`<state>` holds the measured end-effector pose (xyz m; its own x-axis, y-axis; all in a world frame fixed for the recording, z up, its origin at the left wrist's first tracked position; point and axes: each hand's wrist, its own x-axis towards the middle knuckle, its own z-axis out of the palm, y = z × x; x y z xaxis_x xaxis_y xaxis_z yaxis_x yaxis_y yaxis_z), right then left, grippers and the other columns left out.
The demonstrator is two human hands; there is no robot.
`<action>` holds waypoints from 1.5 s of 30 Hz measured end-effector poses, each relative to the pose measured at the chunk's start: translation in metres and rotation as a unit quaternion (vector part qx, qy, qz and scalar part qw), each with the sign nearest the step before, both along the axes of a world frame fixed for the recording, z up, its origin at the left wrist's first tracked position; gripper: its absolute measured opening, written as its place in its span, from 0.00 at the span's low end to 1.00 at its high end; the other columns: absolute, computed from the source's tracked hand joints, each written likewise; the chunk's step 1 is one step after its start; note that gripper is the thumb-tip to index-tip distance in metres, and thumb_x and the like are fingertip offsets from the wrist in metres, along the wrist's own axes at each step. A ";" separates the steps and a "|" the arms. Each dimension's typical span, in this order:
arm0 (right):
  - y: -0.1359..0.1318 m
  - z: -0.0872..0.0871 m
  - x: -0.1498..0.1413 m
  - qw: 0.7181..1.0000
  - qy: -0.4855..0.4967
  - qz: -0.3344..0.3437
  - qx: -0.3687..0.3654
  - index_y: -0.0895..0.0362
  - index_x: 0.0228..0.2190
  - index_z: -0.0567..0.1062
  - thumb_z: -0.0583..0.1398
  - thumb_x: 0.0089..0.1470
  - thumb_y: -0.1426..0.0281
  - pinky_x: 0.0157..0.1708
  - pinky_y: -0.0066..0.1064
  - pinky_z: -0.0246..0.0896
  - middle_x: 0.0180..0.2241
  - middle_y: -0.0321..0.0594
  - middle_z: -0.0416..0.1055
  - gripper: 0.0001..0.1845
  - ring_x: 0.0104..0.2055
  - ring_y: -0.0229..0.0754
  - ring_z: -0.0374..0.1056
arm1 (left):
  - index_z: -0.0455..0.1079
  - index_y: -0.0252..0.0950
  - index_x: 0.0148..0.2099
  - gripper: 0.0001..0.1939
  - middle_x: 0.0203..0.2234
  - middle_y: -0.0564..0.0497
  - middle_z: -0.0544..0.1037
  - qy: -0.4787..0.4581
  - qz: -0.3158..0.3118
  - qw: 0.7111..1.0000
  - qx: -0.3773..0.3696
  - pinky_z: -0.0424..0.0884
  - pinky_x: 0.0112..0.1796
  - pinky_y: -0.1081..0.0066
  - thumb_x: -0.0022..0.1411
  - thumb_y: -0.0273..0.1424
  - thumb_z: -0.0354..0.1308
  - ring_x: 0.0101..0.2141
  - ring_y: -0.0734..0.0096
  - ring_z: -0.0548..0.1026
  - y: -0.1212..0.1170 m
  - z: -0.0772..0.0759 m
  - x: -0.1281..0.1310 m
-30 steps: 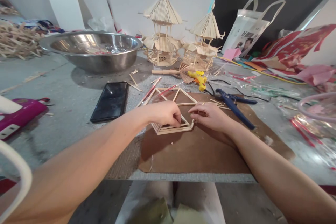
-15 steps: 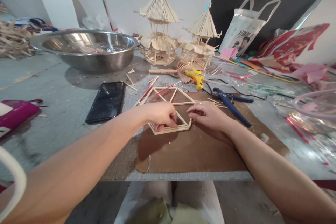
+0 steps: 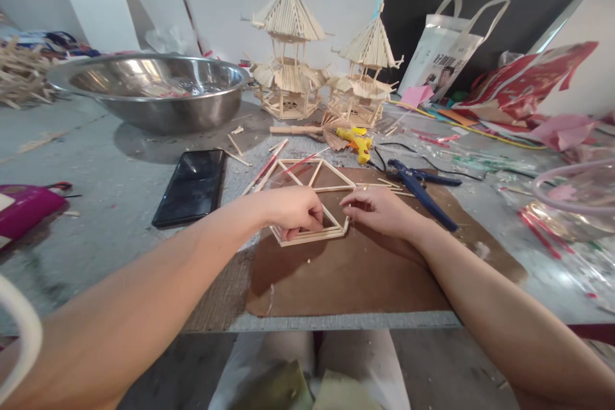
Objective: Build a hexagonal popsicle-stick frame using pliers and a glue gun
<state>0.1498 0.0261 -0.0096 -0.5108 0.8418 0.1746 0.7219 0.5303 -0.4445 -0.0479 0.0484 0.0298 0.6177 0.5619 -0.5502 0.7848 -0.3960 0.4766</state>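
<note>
A hexagonal frame of thin wooden sticks with crossing spokes lies on a brown board. Over its near left part, my left hand is closed, fingertips pressed down on a wooden stick along the inner side of the near edge. My right hand hovers by the frame's right corner, fingers loosely curved, thumb and index apart; nothing shows between them. A ring is on one of its fingers. The left fingers hide part of the stick, and the left wrist covers the frame's left side.
Beyond the frame lie a yellow glue gun and blue-handled cutters. A black phone and a steel basin are on the left. Two stick pagodas stand at the back. Plastic wrappings litter the right.
The stick under my left fingers was slanted and now lies along the near edge; the left fingers shifted slightly. My right hand has barely moved. The whole view has drifted a little.
</note>
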 end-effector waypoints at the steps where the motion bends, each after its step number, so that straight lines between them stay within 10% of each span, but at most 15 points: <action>1: 0.000 0.001 0.000 1.000 -0.001 0.000 -0.001 0.56 0.32 0.75 0.56 0.49 0.68 0.28 0.26 0.54 0.26 0.38 0.72 0.10 0.27 0.35 0.64 | 0.69 0.35 0.29 0.08 0.10 0.56 0.66 0.003 0.000 1.000 0.008 0.64 0.24 0.74 0.51 0.32 0.51 0.15 0.74 0.69 0.000 0.000 0.000; 45: -0.003 0.001 0.001 1.000 -0.016 0.012 -0.007 0.56 0.33 0.75 0.55 0.50 0.67 0.29 0.28 0.56 0.29 0.40 0.73 0.11 0.29 0.37 0.66 | 0.73 0.34 0.32 0.11 0.23 0.53 0.76 -0.040 -0.054 0.996 0.065 0.57 0.25 0.76 0.46 0.34 0.57 0.22 0.78 0.66 0.007 -0.007 0.002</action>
